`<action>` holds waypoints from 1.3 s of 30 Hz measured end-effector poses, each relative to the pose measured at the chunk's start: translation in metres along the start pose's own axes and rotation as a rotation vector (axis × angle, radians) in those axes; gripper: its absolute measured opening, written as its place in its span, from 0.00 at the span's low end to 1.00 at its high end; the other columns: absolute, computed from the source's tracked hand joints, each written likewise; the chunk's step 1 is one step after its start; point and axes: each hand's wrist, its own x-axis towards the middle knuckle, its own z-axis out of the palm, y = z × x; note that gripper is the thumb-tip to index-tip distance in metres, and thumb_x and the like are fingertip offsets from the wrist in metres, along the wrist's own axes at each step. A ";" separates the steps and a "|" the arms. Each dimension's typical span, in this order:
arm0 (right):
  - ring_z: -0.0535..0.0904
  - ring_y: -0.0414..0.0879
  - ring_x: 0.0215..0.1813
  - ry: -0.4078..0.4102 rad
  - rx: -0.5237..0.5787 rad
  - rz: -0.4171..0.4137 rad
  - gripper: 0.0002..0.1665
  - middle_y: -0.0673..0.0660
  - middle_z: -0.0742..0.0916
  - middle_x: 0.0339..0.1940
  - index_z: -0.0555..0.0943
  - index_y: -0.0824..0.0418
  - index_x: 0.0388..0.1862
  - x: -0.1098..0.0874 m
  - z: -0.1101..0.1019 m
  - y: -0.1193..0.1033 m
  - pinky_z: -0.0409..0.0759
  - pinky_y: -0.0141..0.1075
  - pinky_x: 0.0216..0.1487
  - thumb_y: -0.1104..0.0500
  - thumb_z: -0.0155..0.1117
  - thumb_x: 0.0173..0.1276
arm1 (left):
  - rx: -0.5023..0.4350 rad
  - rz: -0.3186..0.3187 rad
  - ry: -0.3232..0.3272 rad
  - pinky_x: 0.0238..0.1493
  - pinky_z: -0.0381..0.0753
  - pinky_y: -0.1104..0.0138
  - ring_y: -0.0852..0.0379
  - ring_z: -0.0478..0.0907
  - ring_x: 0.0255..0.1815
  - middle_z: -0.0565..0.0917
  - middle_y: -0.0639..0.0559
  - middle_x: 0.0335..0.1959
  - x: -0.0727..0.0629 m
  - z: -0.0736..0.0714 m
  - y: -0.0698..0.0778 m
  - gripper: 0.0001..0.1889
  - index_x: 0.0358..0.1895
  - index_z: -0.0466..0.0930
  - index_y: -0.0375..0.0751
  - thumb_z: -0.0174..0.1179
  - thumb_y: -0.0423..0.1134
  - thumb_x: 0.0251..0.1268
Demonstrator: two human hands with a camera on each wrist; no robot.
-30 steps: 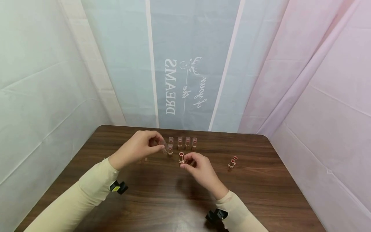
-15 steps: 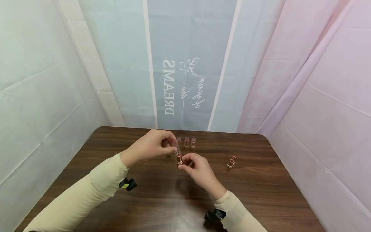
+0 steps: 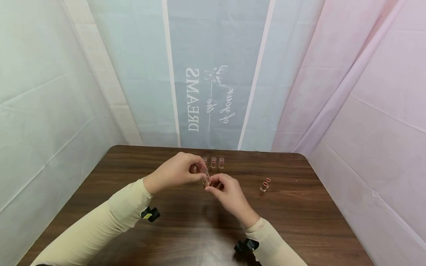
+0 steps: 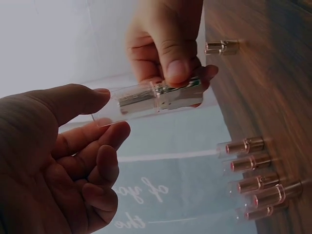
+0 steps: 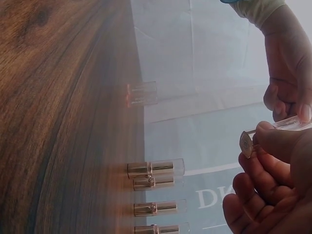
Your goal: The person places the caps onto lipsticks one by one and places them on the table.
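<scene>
Left wrist view shows me the left hand with its grip narrow on a clear cap around a metallic tube, which the right hand pinches.

left hand: pinches clear cap | right hand: grips copper tube | table: two more tubes (uncapped)

Tube — rose-gold, perhaps; cap — clear.

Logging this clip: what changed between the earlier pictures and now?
The left hand moved rightward, bringing the clear cap down over the metallic tube in the right hand. Neither hand let go. The two uncapped tubes at right and the visible capped tubes behind stayed put.
</scene>
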 end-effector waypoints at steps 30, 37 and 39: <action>0.81 0.40 0.35 -0.042 0.041 -0.055 0.09 0.45 0.85 0.38 0.84 0.50 0.43 0.003 -0.007 0.007 0.81 0.33 0.36 0.57 0.75 0.66 | -0.063 0.030 0.034 0.33 0.81 0.70 0.68 0.79 0.29 0.84 0.64 0.31 0.001 0.011 -0.005 0.05 0.40 0.85 0.50 0.72 0.40 0.65; 0.81 0.42 0.37 -0.050 0.116 -0.065 0.10 0.47 0.86 0.38 0.84 0.51 0.44 0.005 -0.013 0.004 0.82 0.39 0.40 0.57 0.76 0.65 | -0.114 -0.015 0.109 0.35 0.81 0.68 0.61 0.80 0.35 0.85 0.60 0.39 -0.015 0.016 -0.024 0.15 0.48 0.84 0.49 0.75 0.46 0.61; 0.81 0.42 0.36 -0.041 0.108 -0.065 0.10 0.47 0.86 0.37 0.84 0.51 0.44 0.005 -0.015 0.004 0.82 0.38 0.39 0.57 0.76 0.65 | -0.142 -0.042 0.128 0.38 0.83 0.66 0.63 0.80 0.36 0.85 0.60 0.41 -0.024 0.018 -0.032 0.15 0.49 0.84 0.51 0.75 0.48 0.61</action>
